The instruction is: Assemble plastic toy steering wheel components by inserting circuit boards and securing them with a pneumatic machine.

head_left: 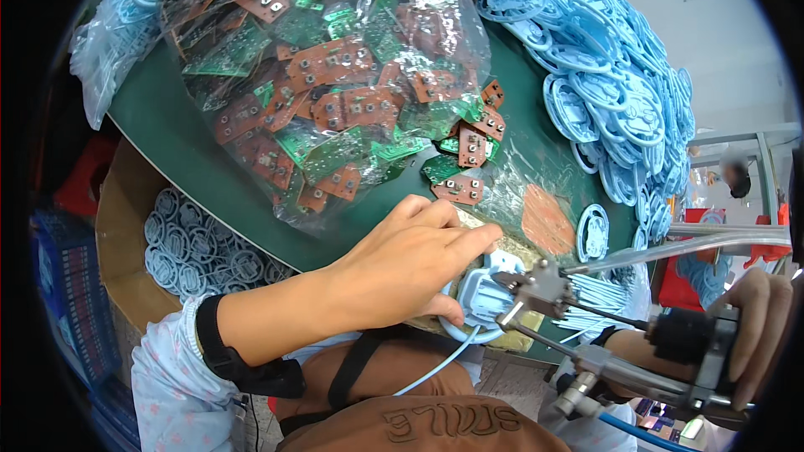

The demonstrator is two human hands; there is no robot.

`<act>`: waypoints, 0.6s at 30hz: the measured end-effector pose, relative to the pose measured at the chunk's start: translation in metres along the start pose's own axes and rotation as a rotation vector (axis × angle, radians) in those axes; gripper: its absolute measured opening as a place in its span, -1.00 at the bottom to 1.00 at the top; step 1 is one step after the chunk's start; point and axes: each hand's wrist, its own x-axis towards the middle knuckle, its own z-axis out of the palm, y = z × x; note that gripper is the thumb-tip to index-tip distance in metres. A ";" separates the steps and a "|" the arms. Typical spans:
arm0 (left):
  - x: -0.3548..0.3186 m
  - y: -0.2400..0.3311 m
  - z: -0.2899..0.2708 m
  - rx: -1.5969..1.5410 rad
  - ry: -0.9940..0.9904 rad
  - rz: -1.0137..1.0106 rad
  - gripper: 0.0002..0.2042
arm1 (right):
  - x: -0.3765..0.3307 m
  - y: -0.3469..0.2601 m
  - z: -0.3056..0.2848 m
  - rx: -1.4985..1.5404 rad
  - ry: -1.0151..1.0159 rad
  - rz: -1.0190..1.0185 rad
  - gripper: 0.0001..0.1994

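My left hand (402, 259) reaches in from the lower left, thumb and fingers closed on the edges of a light blue plastic part (484, 297). That part has a round rim, and a thin pale blue wire (435, 371) trails from it toward my lap. It rests on a yellowish block (523, 325) at the table's near edge. Over the part's right side sits the tip of a metal tool (599, 360) with rods, a black cylinder and hoses. At the far right, my right hand (758, 326) has its fingers curled around the tool's black end; its palm is hidden.
A clear bag (335, 146) of brown and green circuit boards covers much of the green table (180, 138). Loose boards (471, 144) lie beside it. Light blue rings (620, 88) heap up at the right, above pale blue sticks (596, 305). At left stands a cardboard box (121, 238) of similar rings.
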 end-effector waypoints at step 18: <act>0.002 0.002 -0.003 0.014 -0.086 -0.030 -0.13 | 0.065 0.065 0.062 0.000 -0.140 0.236 -0.53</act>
